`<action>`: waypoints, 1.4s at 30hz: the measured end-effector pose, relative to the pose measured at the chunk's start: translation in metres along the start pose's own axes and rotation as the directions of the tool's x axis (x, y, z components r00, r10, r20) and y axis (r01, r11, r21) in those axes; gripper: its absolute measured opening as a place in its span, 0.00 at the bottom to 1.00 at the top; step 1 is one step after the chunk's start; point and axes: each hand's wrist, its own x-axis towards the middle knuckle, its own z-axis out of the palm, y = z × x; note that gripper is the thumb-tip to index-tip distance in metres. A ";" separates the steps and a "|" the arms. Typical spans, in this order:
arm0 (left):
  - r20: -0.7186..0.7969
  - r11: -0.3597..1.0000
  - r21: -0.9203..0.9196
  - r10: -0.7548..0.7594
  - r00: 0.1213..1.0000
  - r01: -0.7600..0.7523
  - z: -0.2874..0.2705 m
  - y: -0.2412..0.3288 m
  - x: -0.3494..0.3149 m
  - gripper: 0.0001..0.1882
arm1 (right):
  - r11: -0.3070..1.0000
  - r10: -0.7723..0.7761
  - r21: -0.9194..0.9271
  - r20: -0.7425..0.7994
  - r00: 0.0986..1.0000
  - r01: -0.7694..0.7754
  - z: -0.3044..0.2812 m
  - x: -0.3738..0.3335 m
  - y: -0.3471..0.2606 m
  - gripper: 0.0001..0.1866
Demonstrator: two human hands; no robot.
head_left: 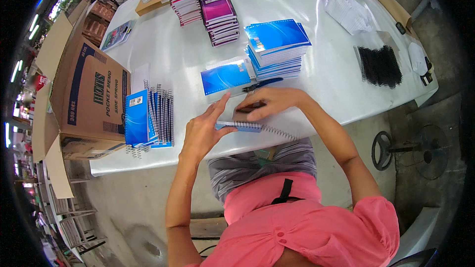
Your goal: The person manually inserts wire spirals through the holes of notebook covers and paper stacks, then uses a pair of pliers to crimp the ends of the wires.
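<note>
At the table's near edge, a small blue notebook (250,127) has a metal spiral coil along its spine. The coil's loose end (279,132) runs out to the right past the notebook. My left hand (202,129) grips the notebook's left end, thumb on the near side and fingers stretched on the far side. Just above the spine, the curled fingers of my right hand (269,102) hold a brown block (242,114), partly hidden. Beyond my hands lie a flat blue notebook (226,77) and dark-handled pliers (263,84).
Left are coil-bound blue notebooks (137,116) and an open cardboard box (94,91). A blue notebook stack (277,37) stands beyond my right hand, with magenta notebooks (217,9) farther back. Black coils (380,66) lie right on the white table (326,79); a fan (429,153) stands beside it.
</note>
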 end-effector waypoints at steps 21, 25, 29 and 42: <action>-0.221 0.715 -0.699 -0.222 0.950 0.004 0.058 -0.023 -0.004 0.62 | 0.994 -0.068 -0.093 -0.097 0.993 0.059 -0.003 0.018 0.008 0.35; -0.225 0.716 -0.698 -0.242 0.944 0.017 0.059 -0.021 -0.003 0.62 | 0.960 -0.177 0.203 -0.088 0.980 0.192 -0.005 0.016 -0.002 0.31; -0.164 0.667 -0.742 -0.285 0.944 0.072 0.058 -0.019 -0.007 0.61 | 0.963 -0.167 0.197 -0.091 0.982 0.182 -0.008 0.020 0.001 0.27; -0.076 0.534 -0.844 -0.031 0.997 -0.047 0.045 -0.035 -0.004 0.53 | 0.973 -0.044 -0.222 -0.453 0.890 -0.065 -0.017 -0.133 -0.006 0.25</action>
